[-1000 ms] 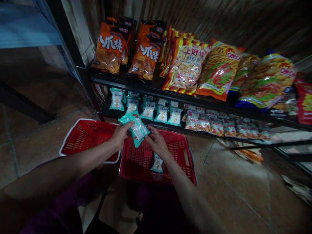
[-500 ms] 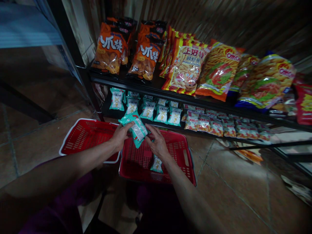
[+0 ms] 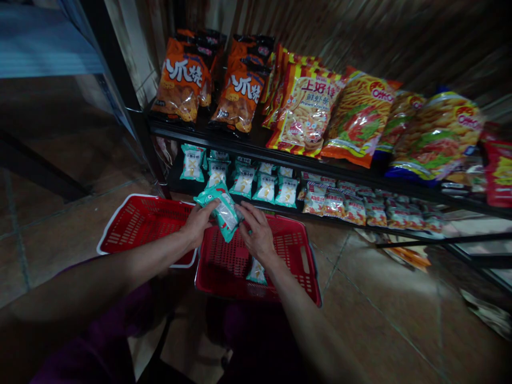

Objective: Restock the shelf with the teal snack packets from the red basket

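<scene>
My left hand (image 3: 199,218) is closed around the left side of a teal snack bag (image 3: 226,211), thumb on top. The bag is tilted, with its printed back panel facing up, over the rim between two baskets. At the bag's right edge is my right hand (image 3: 257,231), fingers lightly bent and pinching its corner. Below, a red shopping basket (image 3: 224,290) holds another teal snack bag (image 3: 256,273), partly hidden by my right wrist. Just beyond my hands, several upright teal snack bags (image 3: 243,181) stand in rows on the lower shelf (image 3: 176,184).
A second red basket (image 3: 132,226) with a white rim stands on the left. Red-and-white snack bags (image 3: 354,207) line the lower shelf further right. Above, the black upper shelf (image 3: 240,143) carries orange bags (image 3: 180,85) and yellow prawn cracker bags (image 3: 306,112). A black shelf post (image 3: 138,122) rises at left.
My right hand has shifted very slightly, its fingers a little more bent at the bag's edge. The bag and my left hand stay nearly still.
</scene>
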{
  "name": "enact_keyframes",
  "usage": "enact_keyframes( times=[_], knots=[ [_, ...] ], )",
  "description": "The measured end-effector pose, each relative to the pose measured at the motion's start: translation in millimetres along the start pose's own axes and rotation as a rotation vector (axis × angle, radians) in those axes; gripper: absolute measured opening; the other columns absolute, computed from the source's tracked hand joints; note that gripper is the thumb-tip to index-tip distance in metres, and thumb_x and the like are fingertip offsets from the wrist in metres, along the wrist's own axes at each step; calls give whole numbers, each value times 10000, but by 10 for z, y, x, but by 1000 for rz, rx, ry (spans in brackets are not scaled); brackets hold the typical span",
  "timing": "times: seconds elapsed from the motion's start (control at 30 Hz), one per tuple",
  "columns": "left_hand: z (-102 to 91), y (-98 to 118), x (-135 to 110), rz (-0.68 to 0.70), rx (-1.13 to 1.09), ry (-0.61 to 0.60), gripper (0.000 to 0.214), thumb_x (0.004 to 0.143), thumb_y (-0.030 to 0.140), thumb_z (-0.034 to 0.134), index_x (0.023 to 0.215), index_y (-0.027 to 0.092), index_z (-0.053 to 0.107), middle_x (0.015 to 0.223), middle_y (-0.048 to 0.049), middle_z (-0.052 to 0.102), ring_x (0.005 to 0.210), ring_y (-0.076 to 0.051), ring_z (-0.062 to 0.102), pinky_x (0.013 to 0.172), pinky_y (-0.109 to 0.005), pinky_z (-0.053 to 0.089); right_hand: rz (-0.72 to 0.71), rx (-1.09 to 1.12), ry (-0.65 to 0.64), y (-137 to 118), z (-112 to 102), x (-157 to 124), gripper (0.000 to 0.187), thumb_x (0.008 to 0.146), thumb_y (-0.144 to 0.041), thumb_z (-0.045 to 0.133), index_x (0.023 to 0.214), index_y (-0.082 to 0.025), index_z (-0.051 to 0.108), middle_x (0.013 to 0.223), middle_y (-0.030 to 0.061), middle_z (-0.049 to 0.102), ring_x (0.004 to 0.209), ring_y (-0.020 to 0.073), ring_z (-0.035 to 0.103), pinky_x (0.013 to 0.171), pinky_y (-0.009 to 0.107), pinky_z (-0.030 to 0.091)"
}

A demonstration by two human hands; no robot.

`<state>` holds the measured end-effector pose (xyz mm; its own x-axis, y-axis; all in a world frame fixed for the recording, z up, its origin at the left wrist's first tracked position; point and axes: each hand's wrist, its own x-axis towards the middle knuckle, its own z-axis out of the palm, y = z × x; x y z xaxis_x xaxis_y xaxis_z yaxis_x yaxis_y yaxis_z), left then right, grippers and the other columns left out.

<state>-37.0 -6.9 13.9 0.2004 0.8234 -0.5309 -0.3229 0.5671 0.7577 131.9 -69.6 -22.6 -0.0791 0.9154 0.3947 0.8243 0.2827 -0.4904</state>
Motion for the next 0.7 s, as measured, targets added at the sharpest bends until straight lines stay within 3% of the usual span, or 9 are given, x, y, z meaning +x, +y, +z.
enact_keyframes(
  times=[0.4, 0.57, 0.7],
  knots=[
    [16, 4, -42, -1, 77, 29, 232, 749, 295, 672, 949, 184, 632, 997, -68, 704, 777, -159, 643, 687, -288, 469, -73, -10, -40, -89, 15, 25, 560, 840, -70, 417, 1355, -283, 472, 1343, 62, 528, 1233, 221, 478, 1051, 462, 404],
    [-25, -63, -36, 32, 140, -32, 323, 736, 366, 692, 1011, 214, 617, 1047, -61, 690, 852, -174, 635, 735, -318, 467, -25, 34, -112, -159, -12, 26, 446, 914, -222, 424, 1359, -215, 463, 1323, 108, 545, 1241, 218, 486, 1064, 447, 400],
    [-11, -63, -74, 55, 145, -86, 351, 751, 372, 672, 1054, 213, 594, 1106, -66, 657, 903, -175, 612, 745, -308, 469, 51, 58, -162, -192, -36, 10, 529, 913, -392, 466, 1400, -197, 401, 1378, 134, 495, 1294, 245, 441, 1081, 467, 382]
  ],
)
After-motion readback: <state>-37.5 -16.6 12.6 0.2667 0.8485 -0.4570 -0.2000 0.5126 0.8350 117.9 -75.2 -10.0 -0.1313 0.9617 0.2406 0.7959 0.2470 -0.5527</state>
